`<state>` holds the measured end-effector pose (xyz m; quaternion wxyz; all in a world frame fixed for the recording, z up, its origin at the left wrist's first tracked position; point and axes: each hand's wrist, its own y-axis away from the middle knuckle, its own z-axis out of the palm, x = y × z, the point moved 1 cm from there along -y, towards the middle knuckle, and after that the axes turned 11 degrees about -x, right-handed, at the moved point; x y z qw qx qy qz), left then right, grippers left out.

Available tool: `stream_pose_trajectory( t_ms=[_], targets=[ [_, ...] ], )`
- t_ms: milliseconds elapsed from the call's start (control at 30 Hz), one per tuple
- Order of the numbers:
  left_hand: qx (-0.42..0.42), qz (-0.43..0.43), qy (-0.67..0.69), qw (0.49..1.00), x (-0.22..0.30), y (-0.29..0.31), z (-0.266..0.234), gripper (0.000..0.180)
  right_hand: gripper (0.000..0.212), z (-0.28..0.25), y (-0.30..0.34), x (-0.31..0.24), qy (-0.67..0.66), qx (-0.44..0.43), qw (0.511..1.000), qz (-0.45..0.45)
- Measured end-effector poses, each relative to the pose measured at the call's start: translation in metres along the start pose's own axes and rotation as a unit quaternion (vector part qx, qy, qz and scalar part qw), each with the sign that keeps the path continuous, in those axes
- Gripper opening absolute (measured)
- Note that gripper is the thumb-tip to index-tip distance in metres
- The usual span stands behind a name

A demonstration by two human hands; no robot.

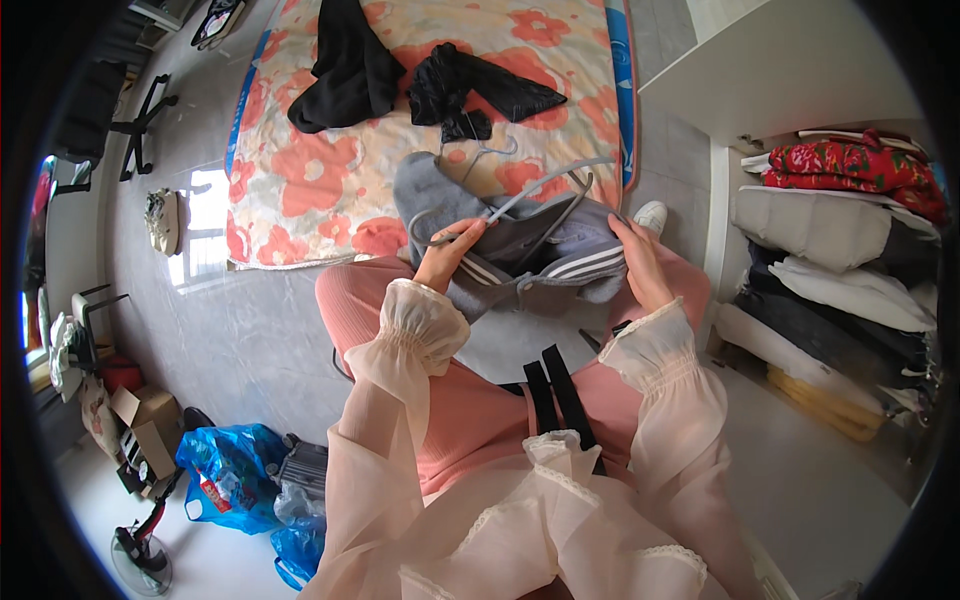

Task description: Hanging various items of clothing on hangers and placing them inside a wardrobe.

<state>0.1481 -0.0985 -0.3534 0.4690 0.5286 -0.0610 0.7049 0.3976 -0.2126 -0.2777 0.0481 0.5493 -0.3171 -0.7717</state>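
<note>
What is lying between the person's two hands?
In the head view, a folded grey garment with white stripes spans the gap between the left hand and right hand, with a grey hanger lying across it.

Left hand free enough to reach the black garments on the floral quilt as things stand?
Probably not right away. The left hand is shut on the grey hanger and grey garment over the lap. The black garments lie farther out on the floral quilt, nothing between; it looks like a lean forward.

Garment [520, 240] on lap, quilt [330, 150] ahead, shelves [850, 260] right.
</note>
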Motion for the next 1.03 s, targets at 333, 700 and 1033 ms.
stream_pose_trajectory(
  t_ms=[333, 700, 1033],
  targets=[
    [-0.011, -0.007, 0.081, 0.997, -0.001, 0.011, -0.004, 0.025, 0.035, -0.020, 0.007, 0.018, 0.473, -0.054, 0.877, 0.059],
    [-0.122, 0.033, -0.220, 0.967, 0.023, 0.020, -0.005, 0.026, 0.020, -0.054, 0.003, 0.037, -0.033, -0.062, 0.991, 0.117],
    [-0.133, -0.048, -0.266, 0.954, 0.030, 0.023, -0.006, 0.029, 0.034, -0.048, 0.002, 0.032, -0.315, -0.106, 0.934, 0.133]
  ],
)
